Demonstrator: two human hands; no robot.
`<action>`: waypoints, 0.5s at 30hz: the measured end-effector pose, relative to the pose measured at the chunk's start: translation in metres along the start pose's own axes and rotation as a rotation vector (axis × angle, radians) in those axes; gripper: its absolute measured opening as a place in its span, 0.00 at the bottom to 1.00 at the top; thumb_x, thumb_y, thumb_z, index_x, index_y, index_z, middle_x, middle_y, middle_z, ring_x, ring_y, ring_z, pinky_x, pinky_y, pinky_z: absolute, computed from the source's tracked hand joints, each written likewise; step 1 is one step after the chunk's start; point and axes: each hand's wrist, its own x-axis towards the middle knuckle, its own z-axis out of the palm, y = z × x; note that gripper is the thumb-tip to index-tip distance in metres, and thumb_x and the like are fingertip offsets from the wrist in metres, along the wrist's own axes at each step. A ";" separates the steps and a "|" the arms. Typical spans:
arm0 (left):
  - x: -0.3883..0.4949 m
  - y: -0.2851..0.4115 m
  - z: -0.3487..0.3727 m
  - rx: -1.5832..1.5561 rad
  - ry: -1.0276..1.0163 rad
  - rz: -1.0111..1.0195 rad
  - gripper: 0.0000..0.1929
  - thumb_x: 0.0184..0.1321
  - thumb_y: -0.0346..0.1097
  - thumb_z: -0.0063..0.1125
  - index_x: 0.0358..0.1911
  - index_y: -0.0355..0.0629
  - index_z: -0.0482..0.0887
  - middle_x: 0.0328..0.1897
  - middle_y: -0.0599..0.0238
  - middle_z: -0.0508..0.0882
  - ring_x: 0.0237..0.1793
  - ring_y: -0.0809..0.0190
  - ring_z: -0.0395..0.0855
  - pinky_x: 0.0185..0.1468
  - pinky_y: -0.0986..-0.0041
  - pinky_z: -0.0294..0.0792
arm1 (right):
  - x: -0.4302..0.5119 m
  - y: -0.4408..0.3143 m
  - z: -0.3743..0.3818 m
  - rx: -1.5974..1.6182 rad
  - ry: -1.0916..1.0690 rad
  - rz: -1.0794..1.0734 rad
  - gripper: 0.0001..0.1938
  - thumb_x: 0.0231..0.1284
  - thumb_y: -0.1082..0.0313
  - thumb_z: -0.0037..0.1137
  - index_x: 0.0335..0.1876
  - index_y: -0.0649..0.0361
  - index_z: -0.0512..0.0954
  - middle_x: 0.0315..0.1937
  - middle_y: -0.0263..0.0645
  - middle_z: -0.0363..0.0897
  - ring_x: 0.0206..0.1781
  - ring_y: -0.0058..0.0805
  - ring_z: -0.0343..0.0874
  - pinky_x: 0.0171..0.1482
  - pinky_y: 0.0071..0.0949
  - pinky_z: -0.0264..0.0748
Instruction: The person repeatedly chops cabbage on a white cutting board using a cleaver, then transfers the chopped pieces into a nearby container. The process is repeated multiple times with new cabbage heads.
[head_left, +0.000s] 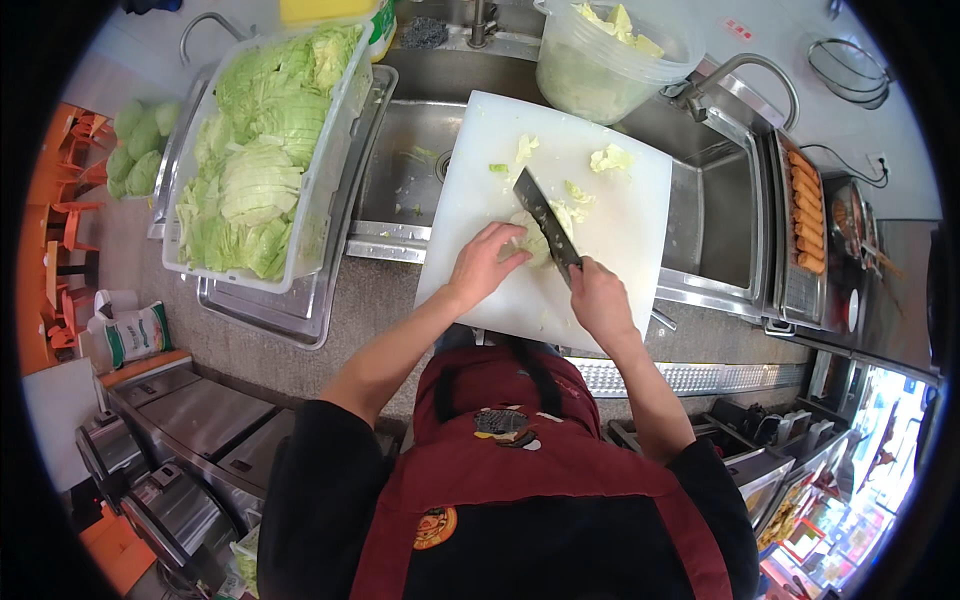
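Note:
My right hand (601, 300) is closed around the handle of a kitchen knife (541, 217) with a broad dark blade. The blade slants up and left across a pale piece of cabbage (530, 238), hiding part of it. On that piece's left side rests my left hand (491, 261), fingers curved, steadying it against the white cutting board (465, 191). Loose leaf scraps (611, 158) lie on the upper part of the board, with smaller bits (577, 193) just beyond the blade.
The board bridges a steel sink (412, 124). At left, a plastic bin (296, 274) full of cut cabbage stands on a metal tray (330, 300). A clear bucket (574, 82) holding leaves is behind the board. At right are another basin (720, 217) and a rack of fried rolls (806, 214).

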 end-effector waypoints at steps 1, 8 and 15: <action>0.000 -0.003 -0.001 -0.076 0.013 -0.040 0.13 0.60 0.32 0.69 0.48 0.41 0.85 0.50 0.60 0.84 0.50 0.53 0.85 0.51 0.68 0.78 | -0.001 -0.002 0.000 0.011 0.037 -0.008 0.11 0.73 0.65 0.49 0.36 0.64 0.73 0.34 0.56 0.81 0.32 0.61 0.82 0.36 0.54 0.79; -0.001 -0.028 -0.005 -0.042 -0.026 0.064 0.05 0.61 0.29 0.66 0.40 0.41 0.87 0.48 0.63 0.85 0.46 0.55 0.85 0.48 0.69 0.79 | -0.002 -0.019 0.016 -0.093 0.046 -0.009 0.11 0.74 0.64 0.48 0.39 0.65 0.73 0.34 0.55 0.80 0.31 0.60 0.81 0.35 0.53 0.79; 0.002 -0.037 -0.004 0.067 0.024 0.210 0.04 0.59 0.31 0.67 0.36 0.43 0.88 0.40 0.63 0.86 0.42 0.55 0.84 0.46 0.66 0.77 | -0.009 -0.029 0.028 -0.118 -0.031 0.005 0.09 0.72 0.66 0.50 0.39 0.65 0.72 0.34 0.54 0.80 0.29 0.59 0.81 0.32 0.51 0.79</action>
